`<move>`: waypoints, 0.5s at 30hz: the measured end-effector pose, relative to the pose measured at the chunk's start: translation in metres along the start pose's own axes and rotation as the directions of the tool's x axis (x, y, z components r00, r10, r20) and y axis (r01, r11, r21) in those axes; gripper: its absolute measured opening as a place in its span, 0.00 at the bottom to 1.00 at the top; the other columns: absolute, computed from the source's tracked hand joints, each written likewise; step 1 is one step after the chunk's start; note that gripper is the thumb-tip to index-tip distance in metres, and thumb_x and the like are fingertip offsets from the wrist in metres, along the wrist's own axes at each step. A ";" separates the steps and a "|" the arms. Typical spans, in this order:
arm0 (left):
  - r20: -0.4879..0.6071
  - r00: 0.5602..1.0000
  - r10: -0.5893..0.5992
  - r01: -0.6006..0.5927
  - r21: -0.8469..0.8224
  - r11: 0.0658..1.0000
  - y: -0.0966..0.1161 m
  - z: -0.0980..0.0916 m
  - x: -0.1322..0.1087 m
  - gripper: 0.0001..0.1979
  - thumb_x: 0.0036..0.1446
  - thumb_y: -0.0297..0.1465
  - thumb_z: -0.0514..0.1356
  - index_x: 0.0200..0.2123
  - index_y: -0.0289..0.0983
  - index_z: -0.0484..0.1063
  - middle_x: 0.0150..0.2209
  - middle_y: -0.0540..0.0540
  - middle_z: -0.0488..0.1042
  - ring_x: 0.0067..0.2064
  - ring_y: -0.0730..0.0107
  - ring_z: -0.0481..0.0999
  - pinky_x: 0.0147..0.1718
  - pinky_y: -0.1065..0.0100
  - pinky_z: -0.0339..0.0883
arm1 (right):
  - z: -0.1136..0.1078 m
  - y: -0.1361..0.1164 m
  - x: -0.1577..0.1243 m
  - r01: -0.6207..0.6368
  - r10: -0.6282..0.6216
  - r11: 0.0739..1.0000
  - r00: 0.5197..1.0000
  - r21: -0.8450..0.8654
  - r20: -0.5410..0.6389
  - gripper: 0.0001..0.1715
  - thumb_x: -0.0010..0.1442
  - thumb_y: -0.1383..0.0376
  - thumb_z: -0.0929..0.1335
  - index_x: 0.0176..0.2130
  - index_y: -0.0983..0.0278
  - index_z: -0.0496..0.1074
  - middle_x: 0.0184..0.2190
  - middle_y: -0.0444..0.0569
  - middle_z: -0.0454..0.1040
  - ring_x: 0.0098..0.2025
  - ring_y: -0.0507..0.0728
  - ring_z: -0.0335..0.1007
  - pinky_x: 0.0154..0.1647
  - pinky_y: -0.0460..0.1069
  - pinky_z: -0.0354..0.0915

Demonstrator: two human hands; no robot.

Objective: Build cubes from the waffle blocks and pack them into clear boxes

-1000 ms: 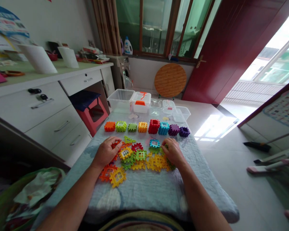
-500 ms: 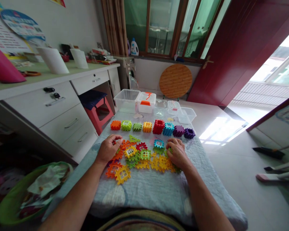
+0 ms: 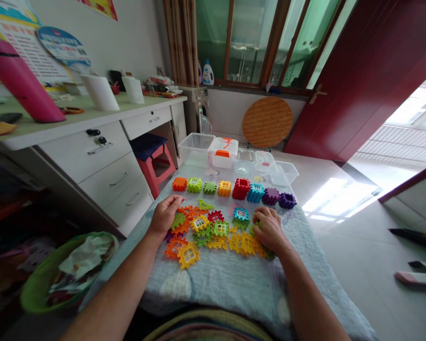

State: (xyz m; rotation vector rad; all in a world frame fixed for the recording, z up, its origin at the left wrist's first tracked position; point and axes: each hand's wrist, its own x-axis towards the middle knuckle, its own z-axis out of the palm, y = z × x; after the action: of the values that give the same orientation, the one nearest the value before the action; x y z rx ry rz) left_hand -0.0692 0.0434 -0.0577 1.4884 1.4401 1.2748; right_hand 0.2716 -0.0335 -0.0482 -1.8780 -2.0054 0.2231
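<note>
Toothed plastic panels are heaped on the cloth-covered table. My left hand (image 3: 163, 219) is at the heap's left side, its fingers drawn together. An olive-green panel (image 3: 178, 221) shows at its thumb and appears to be in its grip. My right hand (image 3: 268, 225) lies over the right side, fingers curled down; what they grip is hidden. Beside it are a blue window panel (image 3: 241, 213) and yellow panels (image 3: 246, 243). Orange panels (image 3: 175, 247), a yellow window panel (image 3: 200, 222) and a light-green window panel (image 3: 220, 229) lie between the hands.
Beyond the heap runs a row of assembled blocks, among them an orange block (image 3: 179, 184), a red block (image 3: 241, 188) and a dark purple block (image 3: 287, 201). Clear plastic boxes (image 3: 197, 144) and a lidded box (image 3: 224, 154) stand at the far edge. A green basket (image 3: 31, 289) is at left.
The view has turned a little left, so the scene sits further right. The olive-green panel now shows at my left thumb. My right hand stays over the heap's right side.
</note>
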 end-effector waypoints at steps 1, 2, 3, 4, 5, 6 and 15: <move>-0.007 1.000 -0.023 0.022 -0.048 0.999 0.002 0.000 0.000 0.22 0.52 0.49 0.58 0.36 0.35 0.76 0.35 0.45 0.77 0.40 0.63 0.75 0.42 0.65 0.69 | 0.000 0.000 0.000 0.001 -0.001 1.000 1.000 0.018 -0.012 0.08 0.49 0.71 0.64 0.31 0.62 0.71 0.45 0.50 0.70 0.52 0.63 0.56 0.53 0.58 0.51; -0.010 0.999 -0.047 0.045 -0.104 0.994 0.003 0.001 -0.001 0.23 0.52 0.50 0.58 0.36 0.34 0.75 0.36 0.44 0.77 0.41 0.62 0.75 0.41 0.65 0.69 | -0.001 0.001 0.000 0.005 -0.004 0.999 1.000 0.042 -0.030 0.08 0.49 0.71 0.64 0.31 0.62 0.70 0.45 0.50 0.70 0.52 0.62 0.57 0.53 0.58 0.52; -0.008 0.998 -0.067 0.065 -0.163 0.985 0.004 0.001 -0.001 0.23 0.52 0.50 0.58 0.35 0.34 0.75 0.37 0.43 0.77 0.42 0.61 0.75 0.41 0.64 0.70 | -0.001 0.002 0.000 0.013 -0.009 0.997 0.998 0.073 -0.055 0.08 0.49 0.71 0.64 0.31 0.61 0.70 0.44 0.50 0.70 0.52 0.62 0.57 0.54 0.58 0.53; -0.001 0.997 -0.082 0.080 -0.219 0.973 0.005 0.001 -0.001 0.24 0.51 0.50 0.58 0.34 0.34 0.74 0.38 0.42 0.77 0.42 0.61 0.75 0.41 0.63 0.70 | -0.002 0.003 0.000 0.028 -0.018 0.994 0.996 0.110 -0.086 0.07 0.49 0.71 0.63 0.31 0.61 0.69 0.44 0.50 0.70 0.51 0.61 0.58 0.54 0.57 0.53; 0.008 0.996 -0.089 0.088 -0.263 0.961 0.005 0.001 0.000 0.23 0.51 0.50 0.58 0.34 0.34 0.74 0.38 0.42 0.77 0.42 0.61 0.75 0.41 0.63 0.70 | -0.003 0.005 0.001 0.048 -0.030 0.987 0.992 0.151 -0.121 0.07 0.50 0.70 0.63 0.31 0.61 0.68 0.43 0.50 0.70 0.50 0.61 0.59 0.53 0.57 0.55; 0.010 0.996 -0.088 0.087 -0.284 0.955 0.005 0.000 0.000 0.23 0.51 0.50 0.59 0.34 0.34 0.73 0.38 0.42 0.77 0.42 0.62 0.75 0.41 0.63 0.70 | -0.003 0.006 0.001 0.071 -0.041 0.978 0.987 0.195 -0.158 0.05 0.50 0.70 0.63 0.31 0.61 0.67 0.42 0.50 0.70 0.49 0.60 0.61 0.53 0.56 0.56; 0.129 0.985 0.117 -0.150 0.287 0.946 0.002 -0.007 -0.004 0.22 0.48 0.46 0.62 0.41 0.37 0.73 0.43 0.45 0.73 0.41 0.64 0.72 0.41 0.64 0.68 | -0.003 0.004 0.003 0.033 0.104 0.919 0.941 0.392 -0.322 0.04 0.57 0.64 0.63 0.33 0.61 0.65 0.29 0.45 0.67 0.31 0.53 0.63 0.34 0.48 0.62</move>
State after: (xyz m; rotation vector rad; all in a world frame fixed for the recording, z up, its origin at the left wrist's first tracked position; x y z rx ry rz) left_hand -0.0750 0.0383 -0.0542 1.8523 1.5280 1.0683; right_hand 0.2762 -0.0307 -0.0462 -1.5746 -1.5609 0.2702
